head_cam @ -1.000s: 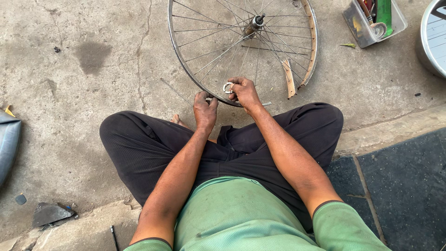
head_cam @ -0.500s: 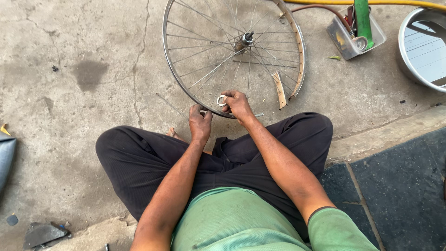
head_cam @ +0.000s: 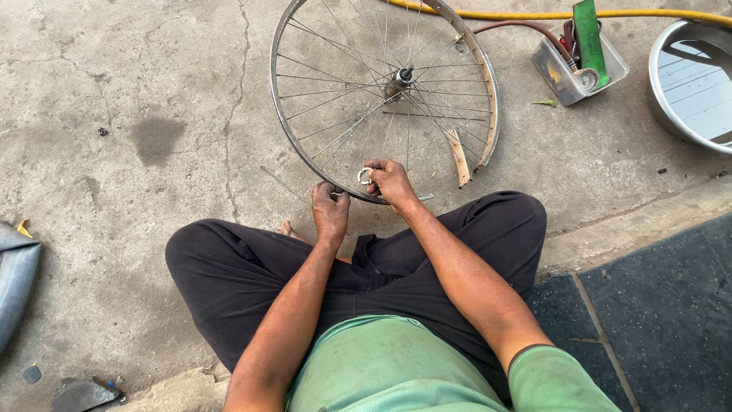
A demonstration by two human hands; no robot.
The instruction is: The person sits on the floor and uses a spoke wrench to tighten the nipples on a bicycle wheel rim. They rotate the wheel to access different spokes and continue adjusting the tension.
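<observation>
Two bare hands are seen at the lower edge of a bicycle wheel (head_cam: 385, 95), which lies flat on the concrete floor (head_cam: 137, 91) in the upper middle of the frame. The left hand (head_cam: 330, 211) is closed around the lowest part of the metal rim, its fingers curled over the rim's edge. The right hand (head_cam: 390, 183) is set just to the right of it, with its grip pinched on a small round spoke wrench (head_cam: 365, 176) held against the spokes just inside the rim. The hub (head_cam: 402, 77) is seen at the wheel's centre, and a strip of tan rim tape (head_cam: 459, 156) hangs loose inside the right side of the rim. The person is seated cross-legged in dark trousers (head_cam: 244, 275) and a green shirt (head_cam: 389, 366) in the lower middle of the frame.

At the upper right, a small clear plastic box (head_cam: 560, 76) of tools is placed, with a green piece standing up from it. A yellow hose (head_cam: 648, 14) is laid along the top edge. A large metal basin (head_cam: 690, 80) is cut off by the right edge. A dark mat (head_cam: 663, 320) fills the lower right corner, and a grey bundle (head_cam: 15, 282) is seen at the left edge.
</observation>
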